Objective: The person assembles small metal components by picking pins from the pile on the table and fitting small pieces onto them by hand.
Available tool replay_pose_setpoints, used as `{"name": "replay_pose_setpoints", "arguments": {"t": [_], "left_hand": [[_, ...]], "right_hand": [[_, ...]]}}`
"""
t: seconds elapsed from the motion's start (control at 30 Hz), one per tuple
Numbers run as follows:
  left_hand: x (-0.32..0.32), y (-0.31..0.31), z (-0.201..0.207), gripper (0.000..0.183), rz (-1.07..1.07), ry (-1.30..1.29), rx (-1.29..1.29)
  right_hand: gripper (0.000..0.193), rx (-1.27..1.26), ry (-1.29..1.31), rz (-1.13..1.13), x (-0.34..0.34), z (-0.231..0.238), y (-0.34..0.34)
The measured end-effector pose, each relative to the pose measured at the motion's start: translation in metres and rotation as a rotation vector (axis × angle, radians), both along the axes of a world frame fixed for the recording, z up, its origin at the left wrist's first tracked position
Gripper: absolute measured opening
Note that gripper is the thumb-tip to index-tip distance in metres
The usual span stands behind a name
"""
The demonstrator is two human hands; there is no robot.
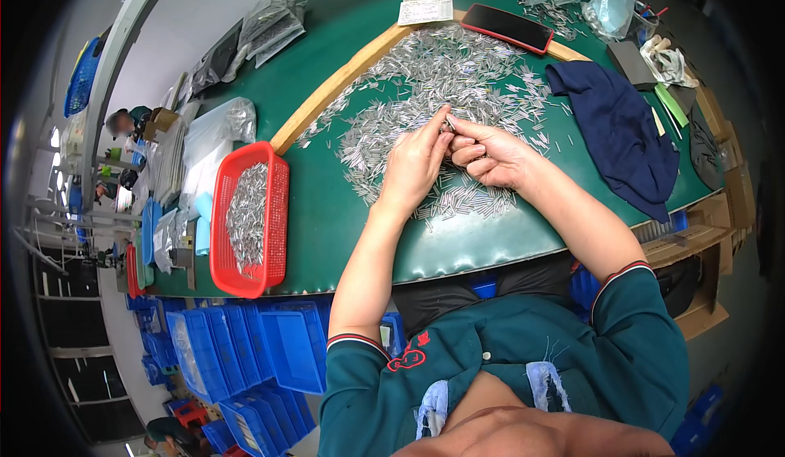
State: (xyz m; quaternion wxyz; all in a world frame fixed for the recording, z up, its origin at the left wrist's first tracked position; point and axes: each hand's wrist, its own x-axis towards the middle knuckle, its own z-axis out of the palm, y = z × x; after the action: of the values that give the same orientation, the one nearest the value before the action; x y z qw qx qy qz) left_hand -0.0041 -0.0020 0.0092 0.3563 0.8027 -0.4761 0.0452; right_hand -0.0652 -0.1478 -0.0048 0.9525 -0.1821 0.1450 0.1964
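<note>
A broad heap of small silvery metal pins (433,64) lies spread over the green tabletop in front of me. Over its near part my left hand (413,161) and my right hand (495,156) meet, fingertips pinched together. Something small and dark, perhaps one or more of the pins, shows between the fingers, but it is too small to make out fully. To the left stands a red plastic basket (282,220), partly filled with similar metal pins (248,218).
Wooden strips (335,89) border the heap at the back. A phone (507,28) and paper slips (425,11) rest there. Dark blue cloth (617,134) lies right; plastic bags (274,24) lie back left. Blue bins (294,351) stand below the table's left edge. Other people are far left.
</note>
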Motion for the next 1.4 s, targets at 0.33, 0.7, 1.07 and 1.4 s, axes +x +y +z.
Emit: {"name": "replay_pose_setpoints", "arguments": {"t": [0.33,0.7,1.07,1.4], "left_hand": [[-0.002,-0.001,0.002,0.034,0.014,-0.109,0.001],[-0.006,-0.003,0.002,0.039,0.031,-0.085,-0.042],[-0.007,-0.004,-0.004,0.032,0.109,-0.034,-0.038],[-0.007,-0.006,-0.009,0.026,0.162,-0.05,-0.051]], "right_hand": [[0.019,0.114,-0.011,0.057,0.0,-0.002,-0.002],[0.02,0.087,-0.014,0.059,0.0,-0.004,-0.002],[0.018,0.092,0.046,0.035,-0.001,-0.004,0.002],[0.021,0.023,0.051,-0.034,-0.002,-0.003,0.009]]}}
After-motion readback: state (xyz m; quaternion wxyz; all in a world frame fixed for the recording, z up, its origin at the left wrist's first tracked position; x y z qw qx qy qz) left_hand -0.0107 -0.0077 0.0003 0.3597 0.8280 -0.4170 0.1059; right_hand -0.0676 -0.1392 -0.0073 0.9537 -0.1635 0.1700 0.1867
